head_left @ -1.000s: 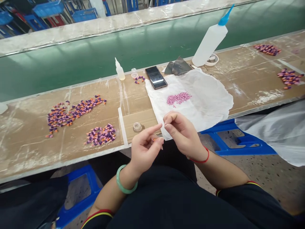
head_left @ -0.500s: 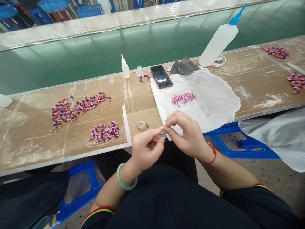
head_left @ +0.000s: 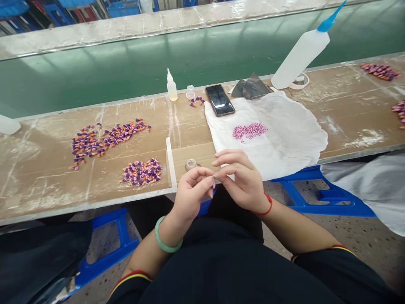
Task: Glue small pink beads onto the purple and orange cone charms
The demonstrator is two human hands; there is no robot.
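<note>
1. Surface: brown, scuffed worktable (head_left: 44, 141) beside a green band (head_left: 126, 80); blue stools (head_left: 335, 210) stand on speckled floor.
2. White cloth (head_left: 284, 139): carries pink grains (head_left: 249, 131). Jar (head_left: 191, 164): just beyond the left hand (head_left: 188, 192).
3. Left hand: thumb and forefinger pinched on a small piece (head_left: 214, 185), mostly hidden, between both hands.
4. Right hand (head_left: 242, 179): fingertips meet the left's; whether they grip cannot be determined.

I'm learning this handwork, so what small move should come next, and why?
Probably hold the left hand steady and press lightly with the right hand: the two meet tip to tip, and a pink piece seems to show just below.
</note>
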